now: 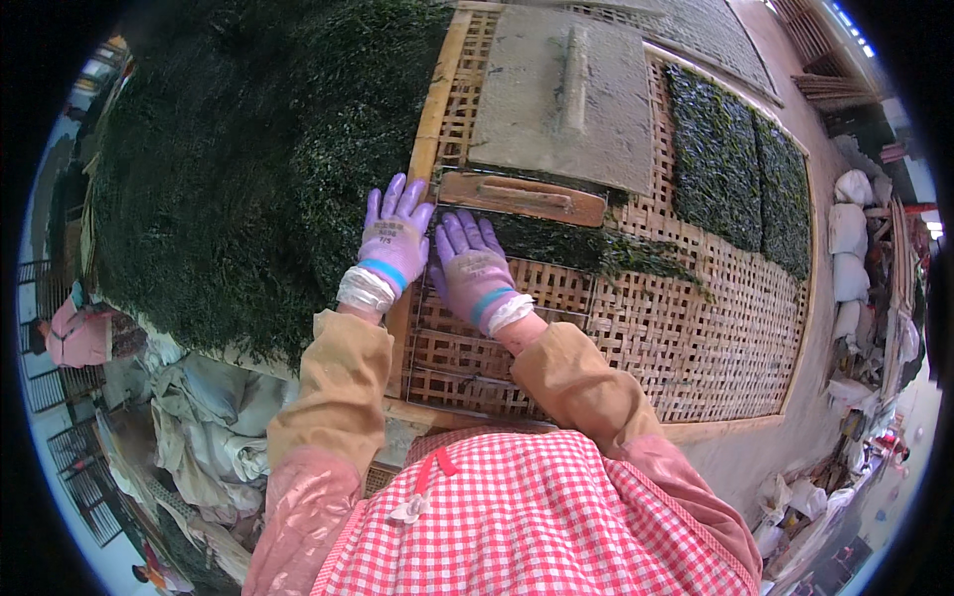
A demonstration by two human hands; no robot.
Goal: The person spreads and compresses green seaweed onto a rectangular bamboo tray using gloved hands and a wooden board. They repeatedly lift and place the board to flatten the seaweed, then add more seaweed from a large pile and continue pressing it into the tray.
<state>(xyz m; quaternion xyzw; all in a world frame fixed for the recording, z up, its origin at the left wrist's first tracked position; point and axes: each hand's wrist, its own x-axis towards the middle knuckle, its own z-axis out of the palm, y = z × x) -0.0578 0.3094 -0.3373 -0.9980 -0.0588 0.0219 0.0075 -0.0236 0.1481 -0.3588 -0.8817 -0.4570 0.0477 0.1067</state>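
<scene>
My left hand [391, 235], in a purple-coated glove, lies with fingers spread at the edge of a big heap of dark green seaweed [223, 164], over the wooden rail [434, 119] of a woven bamboo tray [700, 335]. Beside it, my right hand [471, 272], gloved alike, reaches with its fingertips to the left end of a strip of seaweed [551, 242] inside a thin wire frame [499, 380]. Neither hand appears to hold anything. Just beyond the right fingertips rests a brown wooden float with a grip [522, 197]. A grey board with a long handle [563, 97] lies farther back.
Pressed rectangular seaweed sheets [734, 160] lie at the tray's right side. Another grey panel [708, 37] is behind the tray. White sacks [850, 246] line the right side; crumpled sacks [209, 425] lie at lower left. A person in pink [78, 331] is at far left.
</scene>
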